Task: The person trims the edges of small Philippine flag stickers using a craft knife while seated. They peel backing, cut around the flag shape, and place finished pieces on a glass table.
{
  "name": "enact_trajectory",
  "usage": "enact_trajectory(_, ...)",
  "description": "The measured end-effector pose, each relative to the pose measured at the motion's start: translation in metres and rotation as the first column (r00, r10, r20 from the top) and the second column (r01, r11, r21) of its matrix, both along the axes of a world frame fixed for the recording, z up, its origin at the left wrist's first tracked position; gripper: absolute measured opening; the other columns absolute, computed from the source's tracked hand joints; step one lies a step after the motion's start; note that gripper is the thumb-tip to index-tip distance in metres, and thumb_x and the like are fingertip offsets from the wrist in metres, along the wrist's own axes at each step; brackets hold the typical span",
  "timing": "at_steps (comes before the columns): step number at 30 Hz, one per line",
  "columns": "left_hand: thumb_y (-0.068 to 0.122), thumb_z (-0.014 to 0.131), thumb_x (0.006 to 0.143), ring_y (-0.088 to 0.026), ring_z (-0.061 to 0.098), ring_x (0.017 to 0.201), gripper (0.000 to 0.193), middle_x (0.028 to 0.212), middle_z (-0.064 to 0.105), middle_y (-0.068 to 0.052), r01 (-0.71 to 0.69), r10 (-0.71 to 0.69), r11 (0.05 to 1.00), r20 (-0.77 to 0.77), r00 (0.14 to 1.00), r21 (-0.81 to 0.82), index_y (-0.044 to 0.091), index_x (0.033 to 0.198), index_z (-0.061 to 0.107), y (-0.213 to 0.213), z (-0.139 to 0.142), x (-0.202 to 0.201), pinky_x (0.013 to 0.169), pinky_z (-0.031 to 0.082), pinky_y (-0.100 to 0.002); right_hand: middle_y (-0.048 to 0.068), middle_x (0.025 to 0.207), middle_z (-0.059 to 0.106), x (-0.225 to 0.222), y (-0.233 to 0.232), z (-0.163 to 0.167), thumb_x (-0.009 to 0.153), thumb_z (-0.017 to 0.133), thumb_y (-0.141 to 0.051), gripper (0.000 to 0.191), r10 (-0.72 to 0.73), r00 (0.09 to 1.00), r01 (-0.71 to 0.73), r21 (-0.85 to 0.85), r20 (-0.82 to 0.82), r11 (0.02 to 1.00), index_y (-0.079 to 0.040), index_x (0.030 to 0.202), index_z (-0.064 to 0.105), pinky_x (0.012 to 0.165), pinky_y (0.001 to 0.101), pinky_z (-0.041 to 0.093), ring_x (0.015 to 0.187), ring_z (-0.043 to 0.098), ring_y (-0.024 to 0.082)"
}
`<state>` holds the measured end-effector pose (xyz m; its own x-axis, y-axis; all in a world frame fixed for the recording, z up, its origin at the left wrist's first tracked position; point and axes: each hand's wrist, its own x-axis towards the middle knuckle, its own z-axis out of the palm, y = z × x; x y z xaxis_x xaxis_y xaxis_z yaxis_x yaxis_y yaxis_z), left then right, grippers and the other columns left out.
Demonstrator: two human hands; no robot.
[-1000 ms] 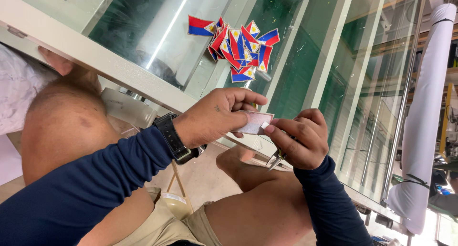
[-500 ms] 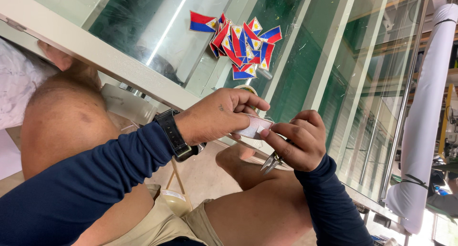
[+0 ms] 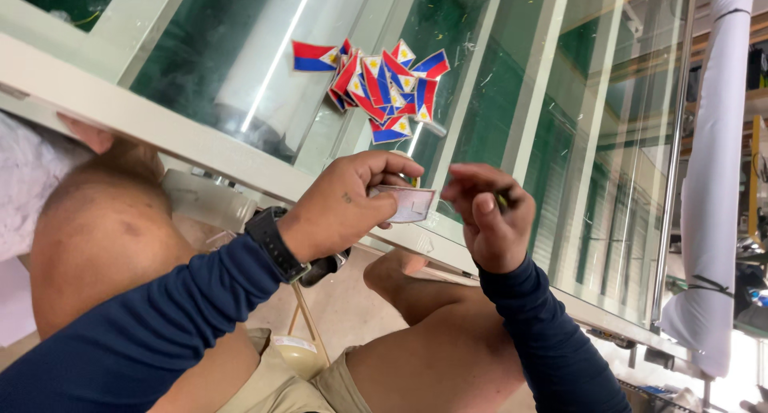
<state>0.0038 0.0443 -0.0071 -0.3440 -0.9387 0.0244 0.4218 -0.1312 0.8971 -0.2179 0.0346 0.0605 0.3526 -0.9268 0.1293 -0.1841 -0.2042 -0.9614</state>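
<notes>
My left hand (image 3: 344,209), with a black watch on its wrist, pinches a small rectangular patch (image 3: 408,203) seen from its pale back side. My right hand (image 3: 490,221) is raised just to the right of the patch, fingers curled, with a small dark tool barely showing between them. Both hands hover over the near edge of a glass table (image 3: 240,153). A pile of several small flag patches (image 3: 376,81) in red, blue, white and yellow lies on the glass beyond the hands.
My bare knees (image 3: 96,229) show under the table's white frame. A white fabric roll (image 3: 712,165) stands at the right. A pale stool (image 3: 300,345) sits on the floor between my legs. Another person's hand (image 3: 84,133) rests at the left edge.
My right hand has lifted from below the patch and turned, so the tool that hung beneath it is now mostly hidden. My left hand still holds the patch.
</notes>
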Motion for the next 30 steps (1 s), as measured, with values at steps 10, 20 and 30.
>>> enact_trajectory(10, 0.003, 0.065, 0.089, -0.015, 0.073, 0.090, 0.033, 0.100, 0.074, -0.010, -0.220, 0.299, 0.942, 0.341, 0.891, -0.252, 0.004, 0.122, 0.067, 0.008, 0.023, -0.011, 0.079, 0.058, -0.029, 0.010, 0.084, 0.074, 0.000, -0.008, -0.034, 0.090, 0.077, -0.009, 0.015, -0.080, 0.990, 0.115, 0.343, -0.113, 0.932, 0.004, 0.092, 0.070, 0.070, 0.0298, 0.056, 0.076, 0.068, 0.012)
enact_trajectory(20, 0.003, 0.063, 0.094, -0.010, 0.068, 0.096, 0.031, 0.107, 0.072, -0.006, -0.231, 0.255, 0.966, 0.285, 0.924, -0.118, 0.002, 0.125, 0.065, 0.011, 0.017, -0.015, 0.082, 0.058, -0.025, 0.015, 0.086, 0.078, -0.021, -0.015, -0.021, 0.103, 0.064, -0.038, 0.046, -0.033, 0.908, -0.230, 0.563, 0.419, 0.794, 0.006, 0.107, 0.078, 0.053, 0.0179, 0.043, 0.060, 0.056, 0.003)
enact_trajectory(30, 0.009, 0.070, 0.091, -0.009, 0.067, 0.088, 0.026, 0.101, 0.071, -0.007, -0.141, 0.209, 0.972, 0.410, 0.888, -0.188, -0.001, 0.115, 0.070, 0.013, 0.020, -0.021, 0.071, 0.054, -0.024, 0.008, 0.079, 0.071, -0.007, -0.003, -0.021, 0.087, 0.078, -0.013, 0.018, -0.024, 0.893, 0.049, 0.043, -0.450, 0.998, 0.003, 0.095, 0.074, 0.064, 0.0296, 0.055, 0.069, 0.066, 0.013)
